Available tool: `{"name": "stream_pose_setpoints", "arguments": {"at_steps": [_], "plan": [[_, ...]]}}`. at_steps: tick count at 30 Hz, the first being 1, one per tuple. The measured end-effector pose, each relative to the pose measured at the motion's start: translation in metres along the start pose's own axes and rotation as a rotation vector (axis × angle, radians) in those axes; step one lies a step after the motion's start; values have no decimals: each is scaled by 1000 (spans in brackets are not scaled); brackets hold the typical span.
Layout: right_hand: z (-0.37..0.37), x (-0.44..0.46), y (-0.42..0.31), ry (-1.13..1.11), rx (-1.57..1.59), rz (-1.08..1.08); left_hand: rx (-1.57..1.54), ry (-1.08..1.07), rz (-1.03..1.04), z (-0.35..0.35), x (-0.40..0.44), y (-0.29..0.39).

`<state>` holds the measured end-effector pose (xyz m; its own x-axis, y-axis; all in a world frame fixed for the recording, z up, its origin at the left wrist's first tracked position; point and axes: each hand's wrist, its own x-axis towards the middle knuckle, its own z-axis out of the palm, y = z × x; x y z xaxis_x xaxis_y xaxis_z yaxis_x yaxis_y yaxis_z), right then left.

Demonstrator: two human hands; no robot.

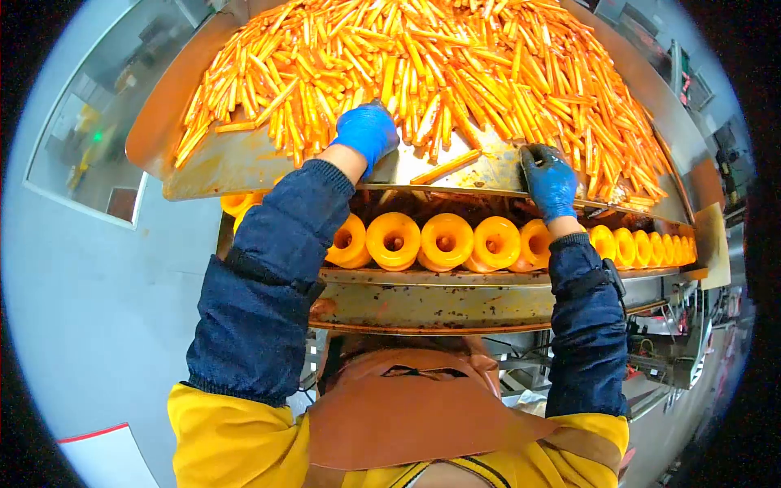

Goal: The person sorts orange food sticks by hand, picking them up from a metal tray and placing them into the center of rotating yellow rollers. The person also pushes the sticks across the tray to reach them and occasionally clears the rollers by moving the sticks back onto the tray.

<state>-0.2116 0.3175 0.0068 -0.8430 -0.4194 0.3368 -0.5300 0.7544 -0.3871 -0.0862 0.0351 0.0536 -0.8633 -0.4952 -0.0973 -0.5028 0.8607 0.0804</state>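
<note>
A large heap of glossy orange-red food sticks (407, 65) covers the metal tray (244, 167) in front of me. My left hand (368, 137), in a blue glove, is at the near side of the heap with its fingers curled; their tips are hidden from me. Near the tray's front edge is my right hand (551, 183), its blue glove darkly stained over the fingers. Those fingers are bent and close together, and what they hold, if anything, does not show. One loose stick (446, 167) lies on bare metal between the hands.
Below the tray runs a row of round orange cups with central holes (446, 242). A stained metal ledge (439, 305) lies nearer my body, above my brown apron (423, 419). A window (89, 114) is at left, and machinery (675, 350) stands at right.
</note>
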Motion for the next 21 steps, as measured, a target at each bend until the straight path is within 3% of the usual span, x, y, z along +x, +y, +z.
{"name": "stream_pose_setpoints", "arguments": {"at_steps": [2,4,5,6,7,8,9,11,12,14,16,18,19,21], "plan": [[-4,-3,-5,27,10,13,9,-76,13,-1,6,4],[-7,-4,-7,24,-25,-2,-168,-80,-11,9,18,-12],[-3,-2,-4,44,-58,6,-226,-67,279,37,39,-45],[-6,-2,-5,43,-57,6,-347,-33,444,17,16,-56],[-9,-2,-8,24,-44,16,-913,71,119,20,1,-56],[-9,-4,-10,3,-30,26,-1259,157,209,11,-19,-60],[-5,-3,-5,6,-28,16,-1380,154,29,1,-35,-71],[-5,-3,-6,7,-36,13,-1748,263,44,-16,-83,-82],[-6,-3,-7,13,-49,12,-1784,390,60,-20,-108,-88],[-4,-2,-6,15,-38,-14,-1939,371,-72,-5,-136,-124],[-5,-4,-9,33,-68,-3,-1933,493,-144,3,-165,-126],[-3,-2,-6,-3,-71,7,-1806,418,-351,33,-180,-136],[-2,-1,-5,-1,-86,9,-1668,355,-241,42,-183,-132],[-2,-1,-5,8,-118,18,-1671,232,-281,55,-189,-118]]}}
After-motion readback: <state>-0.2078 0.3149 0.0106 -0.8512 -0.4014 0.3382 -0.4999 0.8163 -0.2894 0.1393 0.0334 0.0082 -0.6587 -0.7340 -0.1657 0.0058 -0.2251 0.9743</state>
